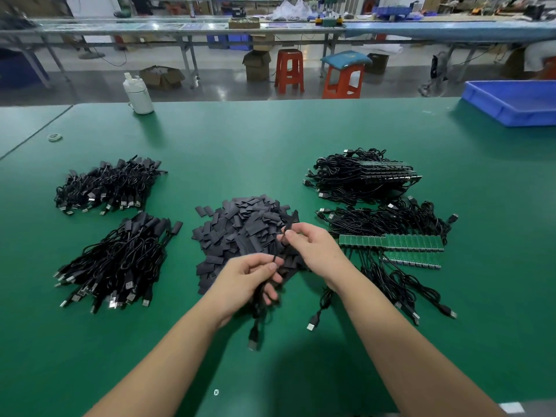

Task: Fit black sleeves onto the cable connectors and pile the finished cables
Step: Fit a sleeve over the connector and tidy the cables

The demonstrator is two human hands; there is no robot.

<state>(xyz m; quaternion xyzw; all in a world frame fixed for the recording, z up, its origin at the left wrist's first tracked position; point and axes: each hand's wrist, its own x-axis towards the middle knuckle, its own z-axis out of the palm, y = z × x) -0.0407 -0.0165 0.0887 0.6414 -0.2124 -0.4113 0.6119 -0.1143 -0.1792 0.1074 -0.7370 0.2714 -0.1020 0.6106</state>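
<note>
Desk (270, 139): green mat, matt, smooth. Sleeves (240, 227) just beyond fingers (272, 266): flat matt black plastic. Cable (260, 299) under fingers: black, slightly glossy, w/ metal plug (310, 326). Boards (391, 240) right of fingers: glossy green.

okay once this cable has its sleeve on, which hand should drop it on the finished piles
Probably left. The left hand already grips the cable, and the finished piles lie on its side. The right hand only pinches the sleeve.

Sleeve heap (243, 233) between finished piles (111, 230); unsleeved cables (388, 218) right
</note>
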